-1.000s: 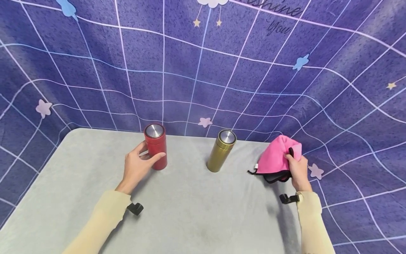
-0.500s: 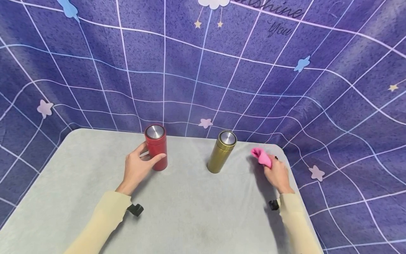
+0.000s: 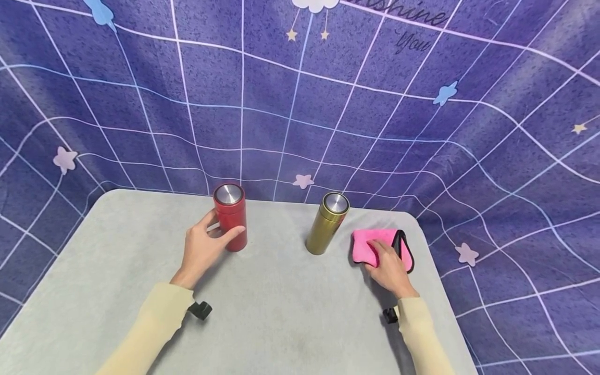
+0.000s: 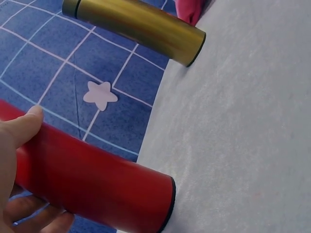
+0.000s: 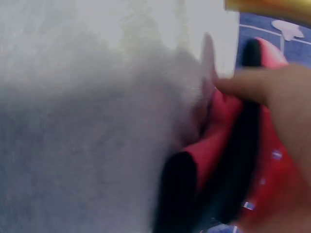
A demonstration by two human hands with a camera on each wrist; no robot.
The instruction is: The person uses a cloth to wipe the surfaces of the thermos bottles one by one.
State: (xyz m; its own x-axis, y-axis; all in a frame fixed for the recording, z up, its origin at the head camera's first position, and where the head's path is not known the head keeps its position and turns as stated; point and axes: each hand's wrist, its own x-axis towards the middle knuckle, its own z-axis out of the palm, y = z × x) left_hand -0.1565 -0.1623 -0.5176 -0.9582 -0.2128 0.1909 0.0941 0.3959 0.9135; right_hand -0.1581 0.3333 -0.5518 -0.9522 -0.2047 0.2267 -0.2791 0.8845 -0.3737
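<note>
A red vacuum flask (image 3: 232, 219) with a steel-topped lid stands upright at the back left of the table. My left hand (image 3: 202, 247) grips its side, thumb in front and fingers behind; the left wrist view shows the thumb on the red flask (image 4: 97, 179). To the right stands a gold vacuum flask (image 3: 326, 224), touched by neither hand. On the back right of the table lies a folded pink cloth with black edging (image 3: 372, 237). My right hand (image 3: 390, 268) holds the cloth near its front edge; the right wrist view of this is blurred.
The table (image 3: 281, 312) has a pale grey cover and ends just beyond the flasks. A purple curtain (image 3: 262, 130) with grid lines and stars hangs behind it and along the right side.
My right hand has brought the pink cloth left and down from the right edge onto the table, where it now lies folded flatter. My left hand and both flasks have stayed put.
</note>
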